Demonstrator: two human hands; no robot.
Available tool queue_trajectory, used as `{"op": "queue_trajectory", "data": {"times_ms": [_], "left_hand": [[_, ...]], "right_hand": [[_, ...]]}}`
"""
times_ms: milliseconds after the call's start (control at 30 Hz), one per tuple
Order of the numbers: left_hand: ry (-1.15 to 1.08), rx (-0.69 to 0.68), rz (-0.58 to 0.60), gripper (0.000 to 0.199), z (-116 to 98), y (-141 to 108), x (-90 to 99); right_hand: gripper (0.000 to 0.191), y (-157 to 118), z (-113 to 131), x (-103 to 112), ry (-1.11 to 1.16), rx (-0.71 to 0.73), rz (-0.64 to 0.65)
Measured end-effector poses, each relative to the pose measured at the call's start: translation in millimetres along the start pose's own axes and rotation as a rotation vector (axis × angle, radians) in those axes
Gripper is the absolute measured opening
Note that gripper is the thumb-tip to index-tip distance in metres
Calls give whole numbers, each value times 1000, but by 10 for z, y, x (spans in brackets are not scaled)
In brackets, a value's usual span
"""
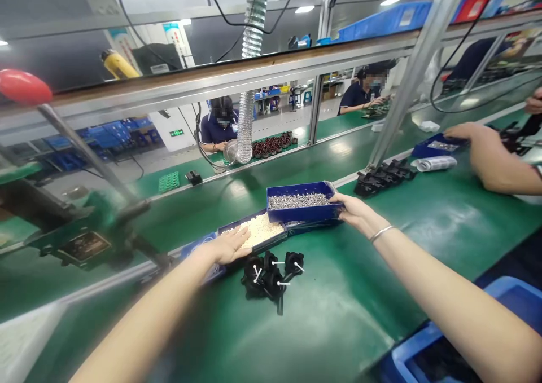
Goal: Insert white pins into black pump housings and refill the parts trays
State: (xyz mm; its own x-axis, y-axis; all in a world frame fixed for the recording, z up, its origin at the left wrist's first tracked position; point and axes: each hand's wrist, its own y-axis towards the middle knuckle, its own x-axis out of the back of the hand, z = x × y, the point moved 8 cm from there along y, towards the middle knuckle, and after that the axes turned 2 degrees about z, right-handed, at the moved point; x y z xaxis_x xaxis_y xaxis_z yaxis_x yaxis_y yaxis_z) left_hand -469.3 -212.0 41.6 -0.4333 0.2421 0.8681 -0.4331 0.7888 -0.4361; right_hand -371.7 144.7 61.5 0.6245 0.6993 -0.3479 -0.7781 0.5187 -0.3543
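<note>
My right hand (348, 209) grips the right end of a blue parts bin (277, 211) filled with small silver metal pins or screws (300, 201). This bin sits raised over another blue bin, whose contents are mostly hidden. To its left, a bin (277, 238) holds many small cream-coloured pieces (259, 229). My left hand (226, 246) lies over the left side of those pieces, fingers stretched out and apart. Just in front on the green surface stand several black plastic parts (271, 276) with thin white pins sticking out of them.
A lever press with a red knob (25, 87) stands at the left. More black parts (383, 177) and a clear roll (435, 163) lie to the right, near a co-worker's arm (493, 157). A flexible metal duct (246, 118) hangs ahead. Blue crates (423, 338) stand at lower right.
</note>
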Motion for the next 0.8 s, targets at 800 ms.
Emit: {"op": "queue_trajectory", "data": {"times_ms": [800], "left_hand": [[182,94,175,95,35,-523,-97]], "right_hand": [[18,48,-47,26,7,-11,0]]}}
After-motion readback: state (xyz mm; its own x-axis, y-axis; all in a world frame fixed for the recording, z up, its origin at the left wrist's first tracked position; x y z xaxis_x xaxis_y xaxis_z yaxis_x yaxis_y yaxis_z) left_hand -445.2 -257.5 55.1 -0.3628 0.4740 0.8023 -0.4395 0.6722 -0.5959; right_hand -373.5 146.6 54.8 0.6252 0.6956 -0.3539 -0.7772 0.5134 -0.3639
